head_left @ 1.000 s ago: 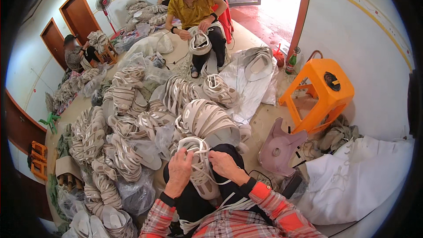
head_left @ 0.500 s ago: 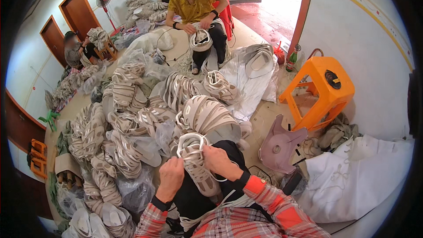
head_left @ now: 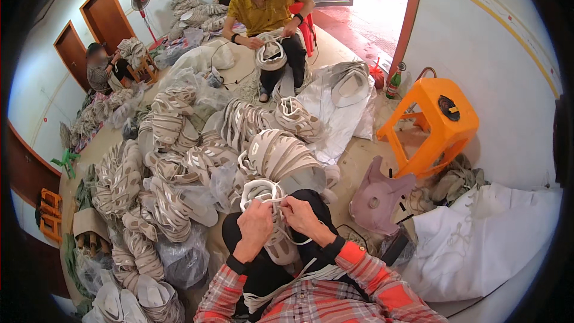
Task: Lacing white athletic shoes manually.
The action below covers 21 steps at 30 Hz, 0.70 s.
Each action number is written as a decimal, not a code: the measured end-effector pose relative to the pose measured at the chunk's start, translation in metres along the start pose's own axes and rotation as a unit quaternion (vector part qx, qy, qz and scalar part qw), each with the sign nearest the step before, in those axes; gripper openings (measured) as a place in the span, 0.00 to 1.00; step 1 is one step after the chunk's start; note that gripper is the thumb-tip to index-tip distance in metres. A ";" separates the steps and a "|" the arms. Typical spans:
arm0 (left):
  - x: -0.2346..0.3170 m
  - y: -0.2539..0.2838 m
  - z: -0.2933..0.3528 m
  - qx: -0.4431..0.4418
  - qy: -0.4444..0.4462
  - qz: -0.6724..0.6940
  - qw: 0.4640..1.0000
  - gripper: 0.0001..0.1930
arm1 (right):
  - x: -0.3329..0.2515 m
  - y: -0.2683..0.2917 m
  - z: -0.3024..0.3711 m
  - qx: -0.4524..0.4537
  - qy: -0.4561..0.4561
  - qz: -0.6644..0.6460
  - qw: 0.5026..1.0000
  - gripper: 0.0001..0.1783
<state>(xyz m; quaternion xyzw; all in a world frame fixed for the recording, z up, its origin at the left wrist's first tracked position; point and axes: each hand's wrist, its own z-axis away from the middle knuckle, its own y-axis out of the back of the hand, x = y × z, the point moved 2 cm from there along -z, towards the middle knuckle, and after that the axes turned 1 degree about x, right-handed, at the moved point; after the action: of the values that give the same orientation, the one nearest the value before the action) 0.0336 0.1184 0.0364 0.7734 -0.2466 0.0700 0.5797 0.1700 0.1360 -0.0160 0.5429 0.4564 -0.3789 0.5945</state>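
Observation:
A beige and grey shoe upper (head_left: 282, 253) rests upright between my knees, its padded collar facing away from me. White shoelace (head_left: 276, 194) runs through its lacing area near the collar. My left hand (head_left: 256, 225) is closed over the left side of the lacing, fingertips pinched on the shoelace. My right hand (head_left: 302, 218) pinches the shoelace at the right side of the lacing, close to the left hand. A loose length of lace trails below the right hand. More white laces (head_left: 323, 275) lie across my lap. My fingers hide part of the eyelets.
A nested row of shoe uppers (head_left: 276, 151) stands just beyond my knees. Heaps of uppers (head_left: 119, 173) and plastic bags (head_left: 185, 260) spread left. An orange stool (head_left: 427, 125), mauve stool (head_left: 379, 197) and white sack (head_left: 478, 242) stand right. A co-worker (head_left: 263, 9) sits opposite.
My left hand has moved right and inward, from beside the shoe upper onto its lacing. The right hand has shifted slightly right. The co-worker opposite has moved their hands apart.

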 end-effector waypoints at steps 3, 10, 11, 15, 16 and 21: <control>-0.008 -0.002 -0.006 -0.009 0.036 0.042 0.998 0.05 | -0.002 -0.004 -0.002 0.052 0.086 0.068 0.993 0.06; -0.014 -0.003 -0.020 -0.097 -0.089 -0.044 0.990 0.08 | -0.013 -0.009 -0.001 0.031 0.109 0.094 0.989 0.05; -0.011 -0.002 -0.023 -0.106 -0.141 -0.096 0.980 0.09 | -0.010 -0.007 -0.001 0.030 0.109 0.095 0.989 0.05; 0.008 0.026 -0.039 -0.157 -0.254 -0.188 0.936 0.09 | -0.015 -0.002 0.003 0.049 0.161 0.145 0.975 0.05; 0.002 0.028 -0.036 -0.158 -0.249 -0.189 0.937 0.09 | -0.022 -0.002 0.008 0.074 0.195 0.189 0.960 0.06; -0.022 0.042 -0.031 -0.191 -0.115 -0.142 0.964 0.07 | -0.030 0.002 0.038 -0.081 0.110 0.322 0.937 0.12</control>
<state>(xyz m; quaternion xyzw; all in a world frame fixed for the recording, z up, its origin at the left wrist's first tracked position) 0.0006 0.1454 0.0736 0.6780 -0.2082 -0.1513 0.6886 0.1678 0.0975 0.0132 0.6491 0.3491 -0.0667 0.6726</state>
